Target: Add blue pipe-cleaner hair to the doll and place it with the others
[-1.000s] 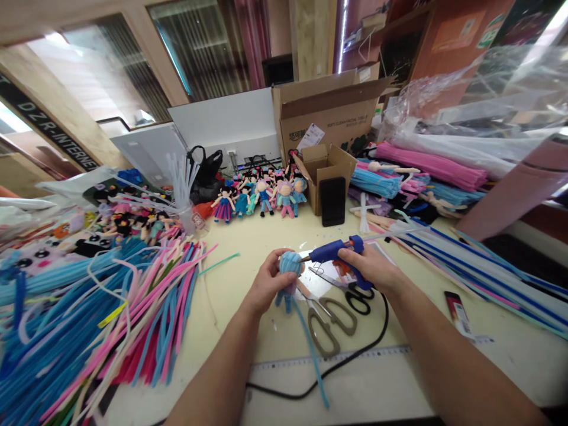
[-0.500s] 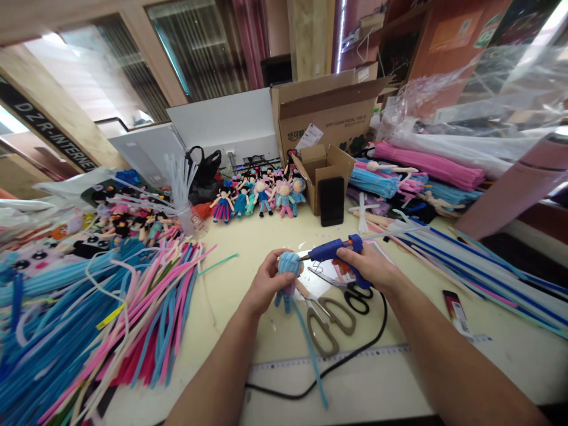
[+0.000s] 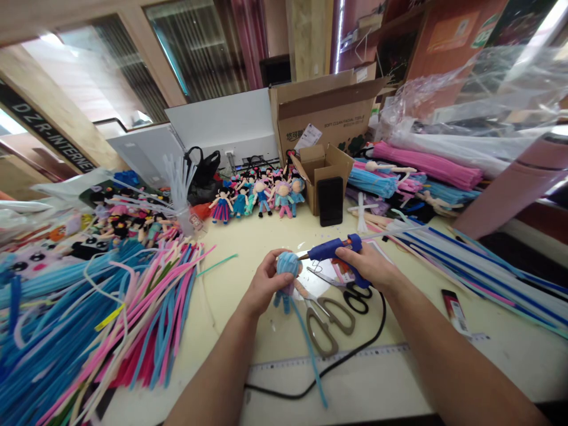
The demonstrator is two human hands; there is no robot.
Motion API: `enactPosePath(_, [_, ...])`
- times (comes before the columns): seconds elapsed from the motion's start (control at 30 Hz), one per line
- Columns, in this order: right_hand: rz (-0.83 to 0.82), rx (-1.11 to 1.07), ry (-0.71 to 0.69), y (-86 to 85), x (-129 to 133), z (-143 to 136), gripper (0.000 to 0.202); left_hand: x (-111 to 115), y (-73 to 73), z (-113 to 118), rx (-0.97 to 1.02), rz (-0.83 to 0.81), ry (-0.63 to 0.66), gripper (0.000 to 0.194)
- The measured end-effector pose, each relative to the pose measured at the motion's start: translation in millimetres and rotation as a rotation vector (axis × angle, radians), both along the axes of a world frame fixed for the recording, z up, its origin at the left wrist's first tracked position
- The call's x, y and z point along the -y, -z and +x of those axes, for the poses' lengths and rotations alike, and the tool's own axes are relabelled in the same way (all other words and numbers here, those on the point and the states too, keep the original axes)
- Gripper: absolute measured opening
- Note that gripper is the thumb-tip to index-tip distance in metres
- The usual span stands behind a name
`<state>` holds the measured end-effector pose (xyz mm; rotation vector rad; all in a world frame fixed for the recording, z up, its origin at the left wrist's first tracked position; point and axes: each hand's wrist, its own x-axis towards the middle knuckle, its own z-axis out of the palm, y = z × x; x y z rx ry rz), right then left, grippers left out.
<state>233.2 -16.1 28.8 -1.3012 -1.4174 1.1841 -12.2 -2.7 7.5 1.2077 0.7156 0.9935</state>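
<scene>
Pale yellow bench (image 3: 231,331) stretched under a heap of fuzzy stems (image 3: 53,325) at nine o'clock and finished-looking dolls (image 3: 262,199) at twelve. Centrally, the right hand (image 3: 370,264) was wrapped around a glue gun (image 3: 328,249), nozzle at the small doll (image 3: 288,264) pinched in the left hand (image 3: 261,290); its head looked mostly covered, legs formed, while a blue stem (image 3: 310,343) trailed loose towards six.

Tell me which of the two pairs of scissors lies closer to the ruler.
The grey-brown-handled scissors: their loops reach almost to the ruler. The black-handled scissors lie farther back, near the blue glue gun.
</scene>
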Motion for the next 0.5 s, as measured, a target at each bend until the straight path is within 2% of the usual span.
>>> enactPosePath(0.33, [0.042, 0.06, 0.007, -4.7, 2.7, -2.2, 0.039, -0.4, -0.3, 0.0, 0.001, -0.009, -0.012, 0.051])
enactPosePath(0.5, [0.079, 0.141, 0.131, -10.5, 7.1, 3.1, 0.037, -1.2, -5.3, -0.6, 0.033, -0.006, -0.08, 0.049])
